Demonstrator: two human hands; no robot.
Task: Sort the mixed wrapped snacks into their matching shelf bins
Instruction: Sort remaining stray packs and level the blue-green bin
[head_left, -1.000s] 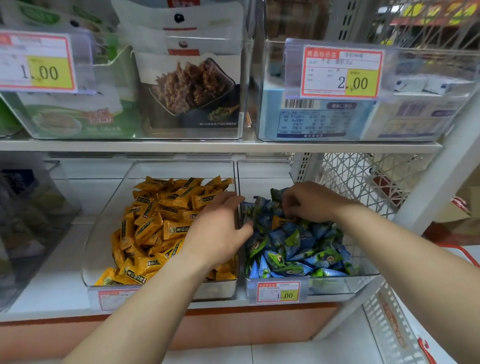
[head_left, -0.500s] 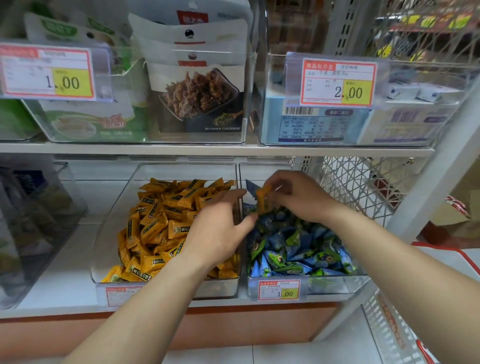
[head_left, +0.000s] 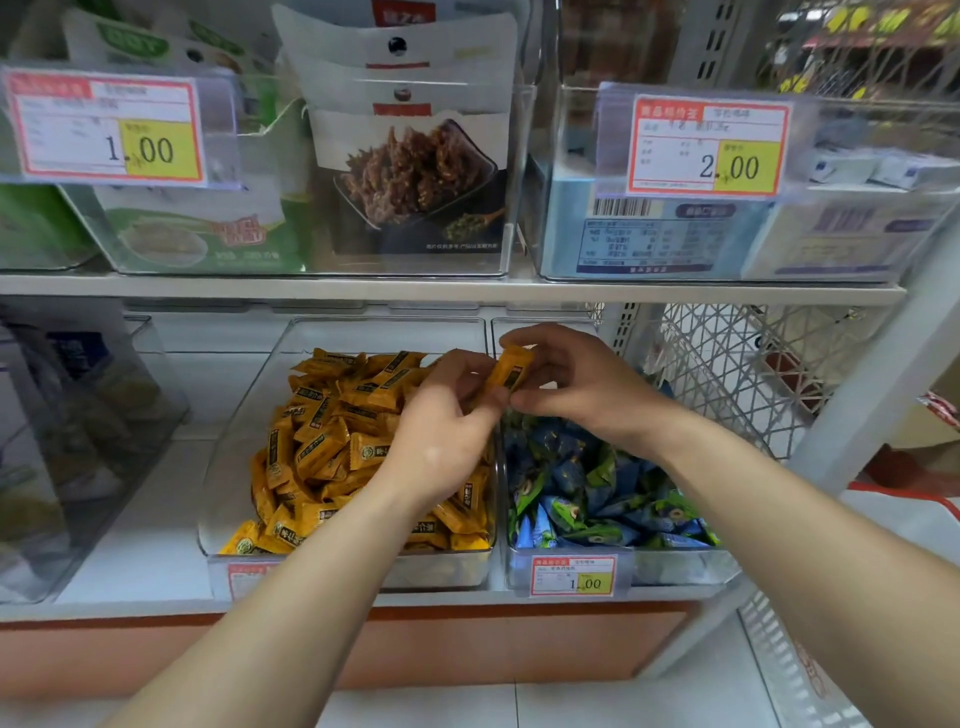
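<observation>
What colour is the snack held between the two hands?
The snack is orange-yellow with dark print; the head view shows it best.

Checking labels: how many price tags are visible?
4: upper-left tag, upper-right tag, blue-snack bin tag, yellow-snack bin tag, partly hidden behind the left forearm. Others may be hidden.
</observation>
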